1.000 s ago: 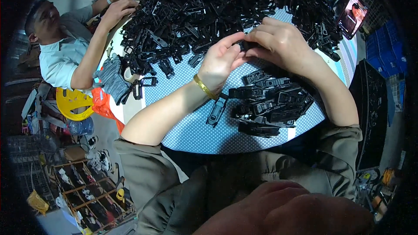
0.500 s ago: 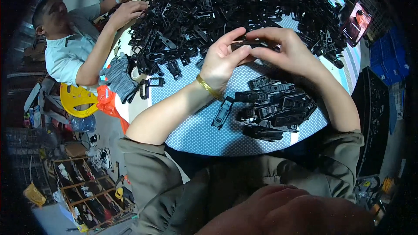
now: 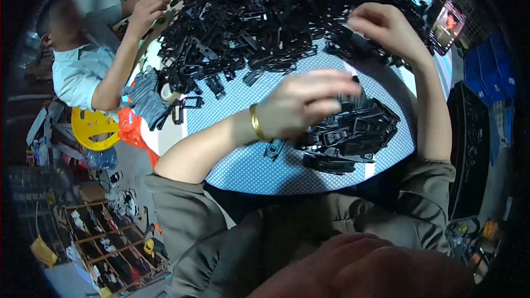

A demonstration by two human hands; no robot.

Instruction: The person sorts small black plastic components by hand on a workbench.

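Observation:
My left hand, with a gold bracelet at the wrist, is smeared by motion above the near pile of black plastic parts. Something dark shows by its fingertips; whether the hand grips it cannot be made out. Farther off to the right, my right hand hovers over the edge of the large heap of black parts. Its fingers are loosely curved, thumb and fingertips slightly apart, and I see nothing held between them. One single black part lies left of the near pile, partly under my left hand.
A phone with a lit screen stands at the right. A grey glove and a tape roll lie at the table's left side, above an orange bag. Another person's hand is at the heap's far left.
My hands were together over the table around a black part; now they are apart. The left has come nearer, over the near pile; the right has moved away to the right-hand heap.

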